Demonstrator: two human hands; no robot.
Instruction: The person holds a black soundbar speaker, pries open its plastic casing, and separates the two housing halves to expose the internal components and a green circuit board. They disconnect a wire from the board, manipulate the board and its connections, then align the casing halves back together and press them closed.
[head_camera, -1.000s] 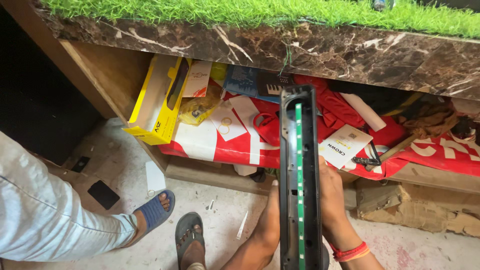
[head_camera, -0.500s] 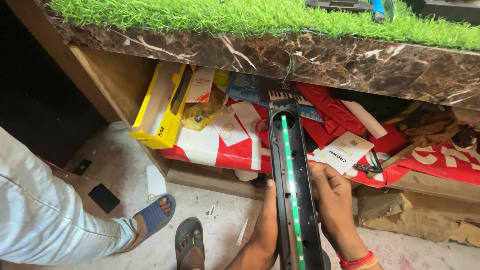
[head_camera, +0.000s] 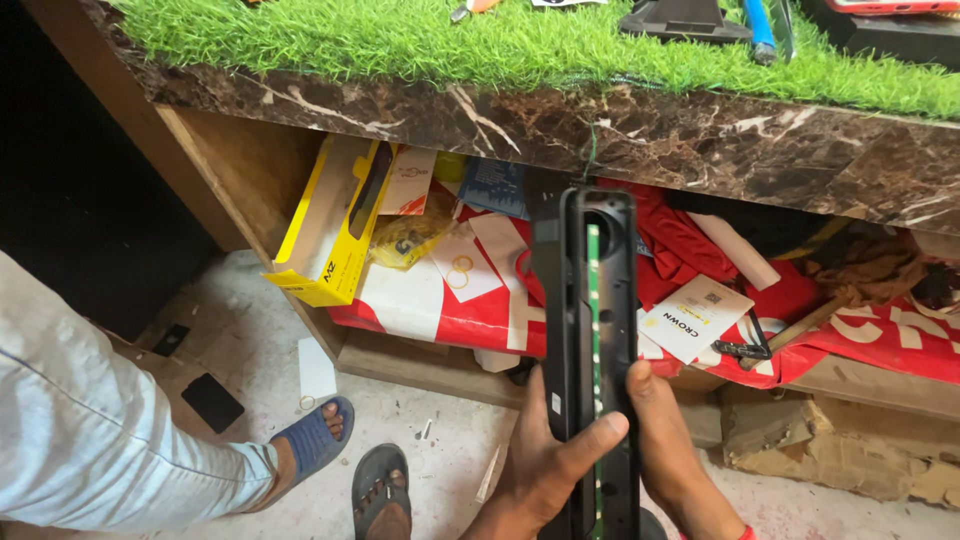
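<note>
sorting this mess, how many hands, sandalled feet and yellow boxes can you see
hands: 2, left hand and right hand, both gripping the long black housing
sandalled feet: 2, blue sandal, dark sandal
yellow boxes: 1, yellow box
total: 5

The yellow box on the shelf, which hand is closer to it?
Left. The left hand grips the long black bar on the side toward the yellow box; the right hand holds the bar's far side.
</note>
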